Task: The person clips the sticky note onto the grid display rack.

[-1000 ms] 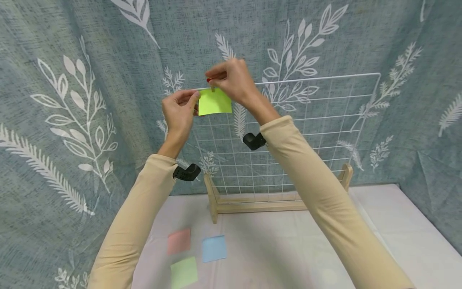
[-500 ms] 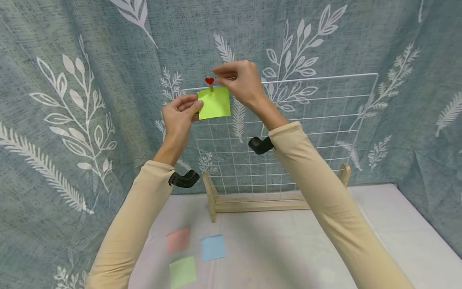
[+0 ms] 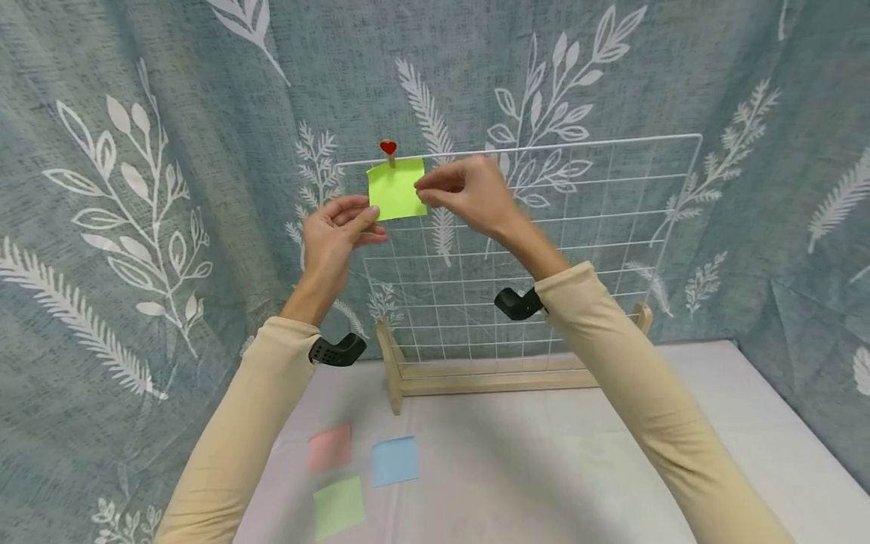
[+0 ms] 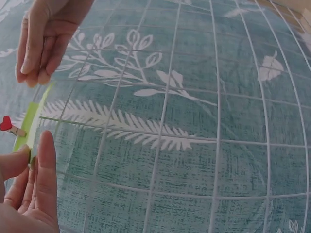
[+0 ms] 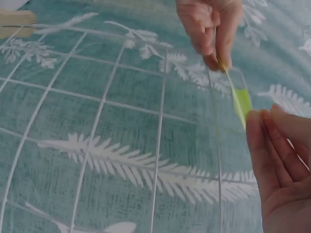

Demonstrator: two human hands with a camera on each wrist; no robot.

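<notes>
A bright yellow-green sticky note (image 3: 396, 190) hangs at the upper left of a white wire grid (image 3: 578, 219). Clipped over its top edge is a small wooden clothespin (image 4: 19, 131) bearing a red heart (image 3: 388, 147). My left hand (image 3: 333, 236) pinches the note's left edge near its lower corner, thumb in front and fingers behind. At the right edge, the fingertips of my right hand (image 3: 476, 195) come together and pinch the paper. Seen from the right wrist, the note (image 5: 242, 104) stretches between both hands, nearly edge-on.
A wooden base (image 3: 496, 381) holds the grid upright on a white-covered table (image 3: 544, 453). Pink (image 3: 330, 448), blue (image 3: 396, 461) and pale green (image 3: 339, 507) sticky notes lie at the front left. A leaf-patterned curtain (image 3: 204, 151) hangs behind.
My right hand has let go of the clothespin and moved down to the note's right edge. My left hand has slid lower along the left edge. The heart now shows fully.
</notes>
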